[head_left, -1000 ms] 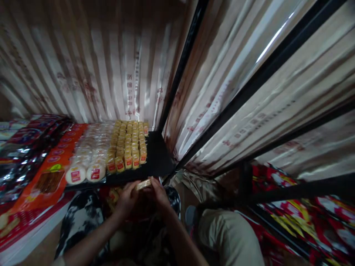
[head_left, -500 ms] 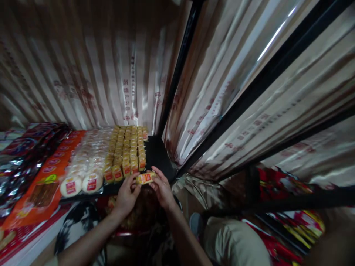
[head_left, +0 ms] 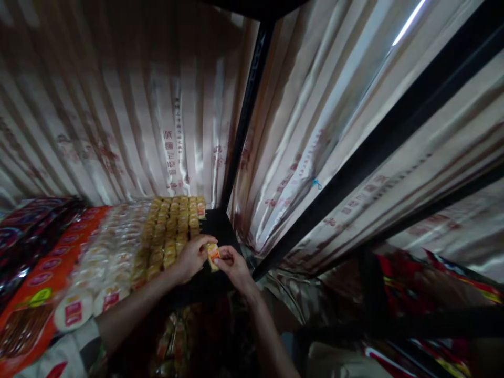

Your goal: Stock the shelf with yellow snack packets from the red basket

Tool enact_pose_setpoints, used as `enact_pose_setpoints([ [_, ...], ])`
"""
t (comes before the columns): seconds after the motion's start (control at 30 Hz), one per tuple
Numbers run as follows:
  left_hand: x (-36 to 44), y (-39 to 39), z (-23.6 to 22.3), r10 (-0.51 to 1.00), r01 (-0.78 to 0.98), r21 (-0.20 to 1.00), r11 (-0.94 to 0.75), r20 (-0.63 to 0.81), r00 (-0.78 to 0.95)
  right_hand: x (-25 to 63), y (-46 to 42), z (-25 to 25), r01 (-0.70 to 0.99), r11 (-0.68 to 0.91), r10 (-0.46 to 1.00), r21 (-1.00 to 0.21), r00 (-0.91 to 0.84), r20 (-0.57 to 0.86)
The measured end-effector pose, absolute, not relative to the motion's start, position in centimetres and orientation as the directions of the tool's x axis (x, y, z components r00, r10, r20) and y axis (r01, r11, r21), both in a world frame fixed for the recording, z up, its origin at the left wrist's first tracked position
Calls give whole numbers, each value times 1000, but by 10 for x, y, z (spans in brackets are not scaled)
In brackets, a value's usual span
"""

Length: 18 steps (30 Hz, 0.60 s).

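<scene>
Left hand (head_left: 191, 259), right hand (head_left: 237, 270), yellow packet (head_left: 212, 255) between

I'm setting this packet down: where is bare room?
Bare black shelf shows right of the yellow packets, up to the corner post; left hand and right hand hover over its front. Crowded leftward: yellow packets, pale packs, orange pack.

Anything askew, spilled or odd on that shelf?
One yellow packet at the back right looks stray: bare black shelf lies before it, while the yellow columns beside it run forward. No spill visible.
</scene>
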<state>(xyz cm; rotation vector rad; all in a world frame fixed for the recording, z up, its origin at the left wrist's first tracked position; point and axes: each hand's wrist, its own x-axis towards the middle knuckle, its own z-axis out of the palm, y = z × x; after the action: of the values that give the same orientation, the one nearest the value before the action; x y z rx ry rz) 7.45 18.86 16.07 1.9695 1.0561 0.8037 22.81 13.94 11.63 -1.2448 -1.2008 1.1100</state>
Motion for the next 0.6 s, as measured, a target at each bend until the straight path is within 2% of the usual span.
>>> enact_pose_setpoints([
  [0.13, 87, 215, 163, 885, 553, 713, -431, 216, 412, 227, 179, 103, 110, 87, 979, -990, 175, 105],
  [0.3, 98, 229, 167, 870, 776, 395, -492, 250, 424, 217, 232, 83, 246, 46, 934, -968, 334, 129],
  [0.43, 105, 238, 162, 822, 802, 182, -570, 136, 553, 211, 266, 70, 313, -14, 907, -950, 404, 120],
  [0.6, 112, 255, 157, 817, 815, 58, -577, 34, 576, 209, 294, 58, 338, -12, 911, -941, 393, 129],
])
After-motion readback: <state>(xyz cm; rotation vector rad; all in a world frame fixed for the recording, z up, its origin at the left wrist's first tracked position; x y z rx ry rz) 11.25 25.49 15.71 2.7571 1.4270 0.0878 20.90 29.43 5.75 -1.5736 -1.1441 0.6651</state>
